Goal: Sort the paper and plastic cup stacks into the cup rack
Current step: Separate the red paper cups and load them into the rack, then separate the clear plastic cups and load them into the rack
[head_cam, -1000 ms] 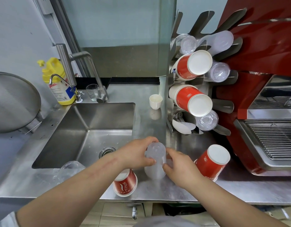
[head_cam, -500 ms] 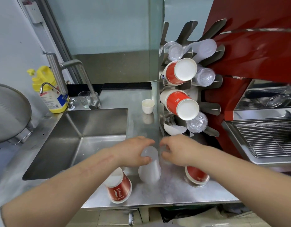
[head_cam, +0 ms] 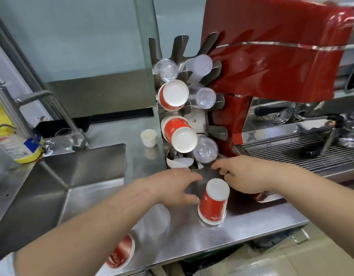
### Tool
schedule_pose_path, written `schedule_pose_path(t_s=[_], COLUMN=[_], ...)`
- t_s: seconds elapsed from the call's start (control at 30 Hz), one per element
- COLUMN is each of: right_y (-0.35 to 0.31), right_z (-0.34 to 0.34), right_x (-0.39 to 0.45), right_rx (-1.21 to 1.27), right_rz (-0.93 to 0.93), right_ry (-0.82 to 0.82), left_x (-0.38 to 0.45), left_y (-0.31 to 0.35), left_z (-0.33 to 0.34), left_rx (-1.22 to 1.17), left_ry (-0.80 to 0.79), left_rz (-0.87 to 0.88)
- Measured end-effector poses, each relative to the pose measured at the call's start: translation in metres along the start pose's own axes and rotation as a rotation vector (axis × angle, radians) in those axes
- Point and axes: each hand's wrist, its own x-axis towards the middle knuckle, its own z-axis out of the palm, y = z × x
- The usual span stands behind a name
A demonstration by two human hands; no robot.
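My left hand (head_cam: 173, 186) was open, with the fingers spread, and it held nothing. It sat just beside the red paper cup stack (head_cam: 213, 204), which stood upside down on the worktop (head_cam: 184, 234). My right hand (head_cam: 244, 174) was past the stack, near the bottom of the cup rack (head_cam: 200, 120). Its fingers were curled, and I could not tell if they held anything.

The rack already had red paper cups and clear plastic cups poking out of its slots. Another red cup stack (head_cam: 120, 253) lay on its side near the front edge of the worktop. A cloudy plastic cup stack (head_cam: 157, 222) lay by my left arm, but it was blurry.

I think the step was to grab the upright red stack. To do it well, I should wrap my fingers round the middle, not the top, so the cups stay together. I should squeeze softly, because paper cups squash. Then I should tip it sideways and slide it into an empty slot with the other red ones.
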Motion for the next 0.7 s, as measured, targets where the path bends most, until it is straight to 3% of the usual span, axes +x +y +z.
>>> schedule_pose_path(t_s=[0.3,0.47,0.7], right_y=[0.043,0.058,0.070], right_z=[0.091,0.142,0.180], right_x=[-0.007,0.006,0.019], right_rx=[0.608,0.780,0.898], right_rz=[0.053,0.130,0.094], right_ry=[0.059,0.033,0.028], left_x=[0.041,0.051,0.047], left_y=[0.034,0.037,0.045], left_z=[0.035,0.048,0.045], left_rx=[-0.210,-0.248,-0.318], left_ry=[0.069,0.150,0.224], left_rz=[-0.074,-0.108,-0.157])
